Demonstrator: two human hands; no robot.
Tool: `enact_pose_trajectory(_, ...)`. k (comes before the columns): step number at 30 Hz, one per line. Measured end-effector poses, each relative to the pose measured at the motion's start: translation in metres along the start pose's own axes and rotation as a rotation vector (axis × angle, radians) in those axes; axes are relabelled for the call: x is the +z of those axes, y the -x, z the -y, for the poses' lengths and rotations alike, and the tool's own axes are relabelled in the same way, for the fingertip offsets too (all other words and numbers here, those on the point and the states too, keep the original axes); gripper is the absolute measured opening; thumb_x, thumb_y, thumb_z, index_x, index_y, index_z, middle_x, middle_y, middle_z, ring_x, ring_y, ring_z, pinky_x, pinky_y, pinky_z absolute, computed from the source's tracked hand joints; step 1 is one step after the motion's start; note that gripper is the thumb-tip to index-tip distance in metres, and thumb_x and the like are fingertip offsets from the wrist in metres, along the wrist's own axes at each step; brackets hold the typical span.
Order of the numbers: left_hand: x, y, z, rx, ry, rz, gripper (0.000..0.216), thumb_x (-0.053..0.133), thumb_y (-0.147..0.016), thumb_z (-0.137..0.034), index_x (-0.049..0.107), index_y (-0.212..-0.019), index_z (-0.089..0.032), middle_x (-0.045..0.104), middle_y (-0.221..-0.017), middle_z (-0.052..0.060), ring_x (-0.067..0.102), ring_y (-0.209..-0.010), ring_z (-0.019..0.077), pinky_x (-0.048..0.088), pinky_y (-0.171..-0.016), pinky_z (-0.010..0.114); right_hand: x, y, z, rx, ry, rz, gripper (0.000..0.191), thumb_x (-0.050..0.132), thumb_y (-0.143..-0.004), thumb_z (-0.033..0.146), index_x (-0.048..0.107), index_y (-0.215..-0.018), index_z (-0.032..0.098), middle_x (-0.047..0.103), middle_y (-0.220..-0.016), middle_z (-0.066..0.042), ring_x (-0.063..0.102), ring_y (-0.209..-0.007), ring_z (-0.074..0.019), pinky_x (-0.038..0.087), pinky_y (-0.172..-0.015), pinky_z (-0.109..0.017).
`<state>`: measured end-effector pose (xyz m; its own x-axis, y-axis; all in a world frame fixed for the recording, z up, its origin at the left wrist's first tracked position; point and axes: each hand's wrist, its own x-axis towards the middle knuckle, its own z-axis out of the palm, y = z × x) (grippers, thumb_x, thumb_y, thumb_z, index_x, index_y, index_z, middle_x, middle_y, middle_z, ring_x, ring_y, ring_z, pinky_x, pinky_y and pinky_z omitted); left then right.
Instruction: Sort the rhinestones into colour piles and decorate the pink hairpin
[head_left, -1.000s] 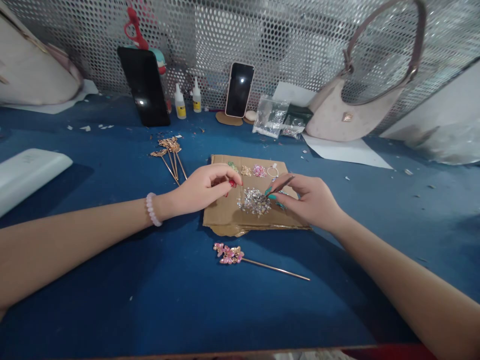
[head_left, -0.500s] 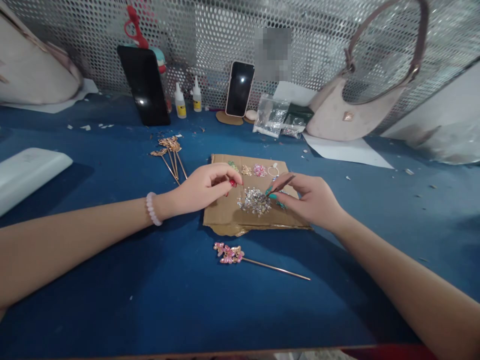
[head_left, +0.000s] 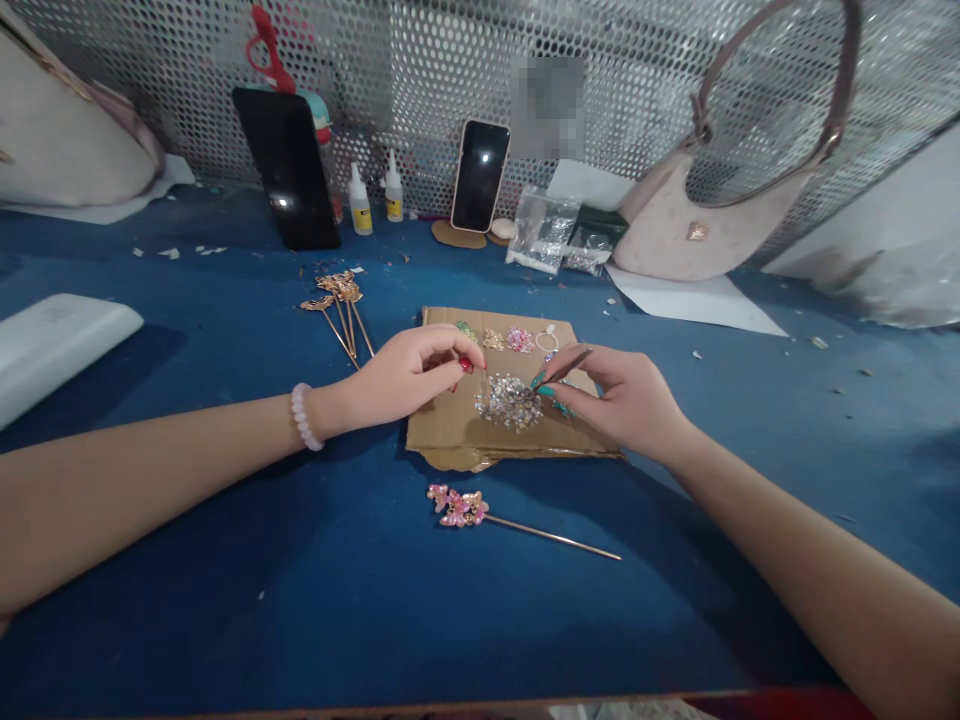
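Hardly anything has moved since the earlier frame: both hands stay over the cardboard sheet (head_left: 450,432), and only the view has shifted a touch. The right hand (head_left: 626,402) has its grip closed on thin tweezers (head_left: 562,367), whose tips dip into the pile of silver stones (head_left: 510,402) in the middle of the sheet. The left hand (head_left: 409,378) rests just beside the pile, its grip narrow, thumb near forefinger; whether it holds anything I cannot tell. A pink-flowered hairpin (head_left: 457,506) lies on the blue bench (head_left: 300,600) in front of the sheet.
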<state>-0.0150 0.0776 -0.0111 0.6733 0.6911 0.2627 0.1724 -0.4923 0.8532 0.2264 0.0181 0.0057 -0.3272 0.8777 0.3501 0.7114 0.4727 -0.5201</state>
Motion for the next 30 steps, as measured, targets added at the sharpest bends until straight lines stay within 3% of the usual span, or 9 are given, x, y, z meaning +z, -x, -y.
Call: enact_pose_trajectory(30, -0.0001, 0.0004, 0.0008, -0.011, -0.044, 0.006, 0.020, 0.045, -0.082, -0.016, 0.062, -0.091, -0.017, 0.058, -0.092, 0.004, 0.054, -0.067, 0.0103, 0.046, -0.052, 0.018, -0.0050, -0.0022, 0.0002, 0.023, 0.044, 0.017, 0.007, 0.055, -0.079, 0.025, 0.061, -0.076, 0.024, 0.071, -0.081, -0.003, 0.065, -0.075, -0.0188, 0.051, -0.071, -0.035)
